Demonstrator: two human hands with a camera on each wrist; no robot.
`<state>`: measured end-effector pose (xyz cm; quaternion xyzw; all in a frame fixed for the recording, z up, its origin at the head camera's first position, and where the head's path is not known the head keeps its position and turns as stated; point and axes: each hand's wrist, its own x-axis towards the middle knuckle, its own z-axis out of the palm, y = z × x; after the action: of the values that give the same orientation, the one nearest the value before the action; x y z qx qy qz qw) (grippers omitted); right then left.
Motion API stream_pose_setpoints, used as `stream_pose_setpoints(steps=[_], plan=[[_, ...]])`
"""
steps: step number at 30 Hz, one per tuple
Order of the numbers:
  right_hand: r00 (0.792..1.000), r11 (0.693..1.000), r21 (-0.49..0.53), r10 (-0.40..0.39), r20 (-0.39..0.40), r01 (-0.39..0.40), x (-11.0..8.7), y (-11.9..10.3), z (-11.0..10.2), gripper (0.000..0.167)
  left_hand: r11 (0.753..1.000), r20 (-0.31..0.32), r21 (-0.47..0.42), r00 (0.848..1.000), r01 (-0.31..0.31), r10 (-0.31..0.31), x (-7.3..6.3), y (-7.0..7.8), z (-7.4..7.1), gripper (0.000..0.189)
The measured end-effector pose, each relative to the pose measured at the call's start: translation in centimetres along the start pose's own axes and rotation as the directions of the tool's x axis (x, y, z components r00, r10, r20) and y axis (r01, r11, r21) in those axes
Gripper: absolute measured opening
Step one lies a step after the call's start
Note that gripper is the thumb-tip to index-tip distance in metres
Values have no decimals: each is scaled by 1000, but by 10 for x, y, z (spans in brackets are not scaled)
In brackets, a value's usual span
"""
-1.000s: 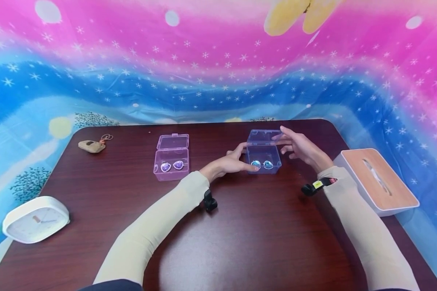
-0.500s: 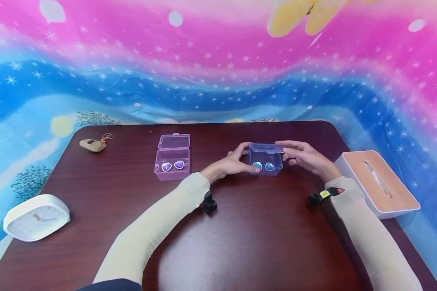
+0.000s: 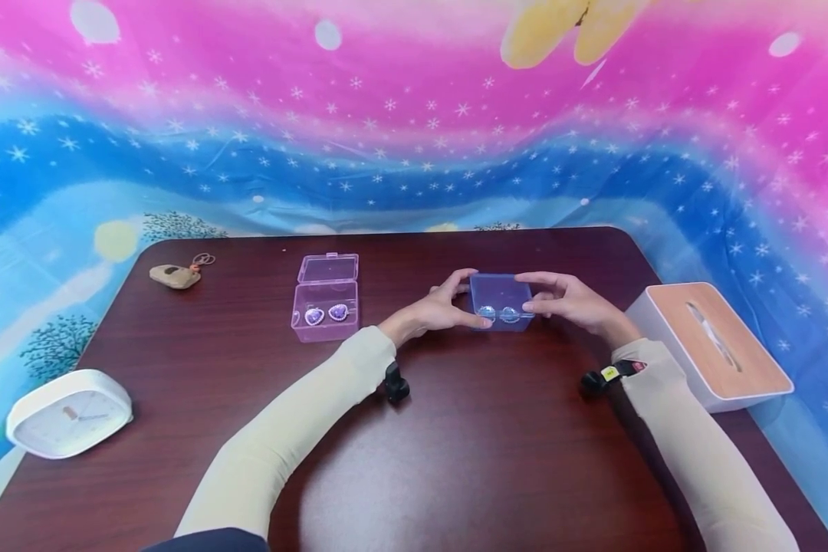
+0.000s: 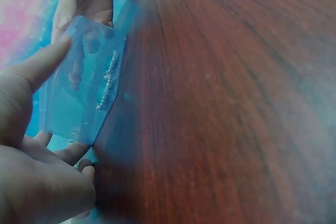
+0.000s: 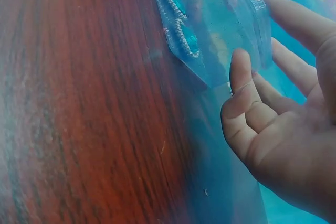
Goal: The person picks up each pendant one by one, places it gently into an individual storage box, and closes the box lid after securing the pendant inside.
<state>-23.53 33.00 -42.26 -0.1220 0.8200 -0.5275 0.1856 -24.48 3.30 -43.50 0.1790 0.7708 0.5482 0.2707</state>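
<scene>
A small clear blue box (image 3: 500, 295) sits on the dark wooden table (image 3: 455, 445) with its lid down over two blue heart-shaped earrings (image 3: 497, 313). My left hand (image 3: 471, 299) grips the box's left side, thumb at the front and fingers behind. My right hand (image 3: 524, 295) pinches the right side, index finger on the lid and thumb at the front edge. In the left wrist view my left hand (image 4: 37, 108) holds the box (image 4: 79, 93), one finger lying along the lid. The right wrist view shows my right hand (image 5: 254, 24) against the box (image 5: 210, 35).
An open pink box (image 3: 325, 307) with two purple heart earrings stands left of the blue one. A keychain (image 3: 175, 274) lies at the back left, a white clock (image 3: 69, 414) at the front left, a tissue box (image 3: 714, 345) at the right edge.
The blue box's lid stood open a second ago; my right hand has folded it down onto the box. My left hand has stayed on the box's left side.
</scene>
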Motion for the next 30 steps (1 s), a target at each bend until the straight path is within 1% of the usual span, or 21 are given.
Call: stream_pose_setpoints(steps=[2, 5, 8, 10, 17, 21, 24, 27, 28, 30], plan=[[1000, 1000, -18, 8, -9, -8, 1, 0, 1, 61, 1000, 12, -16, 1000, -7, 7, -1, 0, -1, 99], [999, 998, -53, 18, -26, -19, 2, 1, 1, 62, 999, 26, -40, 999, -23, 24, -2, -2, -3, 92], [999, 995, -93, 23, -40, -27, 1, -1, 1, 63, 999, 32, -37, 999, -36, 37, -1, -5, -5, 83], [999, 993, -117, 27, -47, -33, 1, -2, 1, 63, 999, 34, -23, 998, -43, 44, -1, -6, -6, 80], [998, 976, -213, 43, -52, -53, -3, -5, 1, 62, 998, 48, 4, 997, -64, 63, -1, -4, -5, 82], [996, 966, -250, 57, -62, -71, -8, -6, 0, 63, 997, 64, 22, 996, -69, 68, -1, -1, -4, 84], [998, 960, -276, 40, -52, -52, -9, -8, 0, 63, 997, 59, 41, 997, -60, 57, -2, 3, -4, 85], [999, 945, -327, -8, -31, -2, -7, -11, 0, 63, 997, 27, 55, 998, -55, 54, -7, 5, -6, 85], [999, 938, -346, -25, -28, 14, -6, -14, 1, 61, 996, 10, 63, 998, -62, 61, -10, 5, -8, 85], [997, 919, -391, -70, -29, 53, -4, -18, 5, 57, 994, -27, 78, 996, -82, 84, -20, 5, -12, 83]])
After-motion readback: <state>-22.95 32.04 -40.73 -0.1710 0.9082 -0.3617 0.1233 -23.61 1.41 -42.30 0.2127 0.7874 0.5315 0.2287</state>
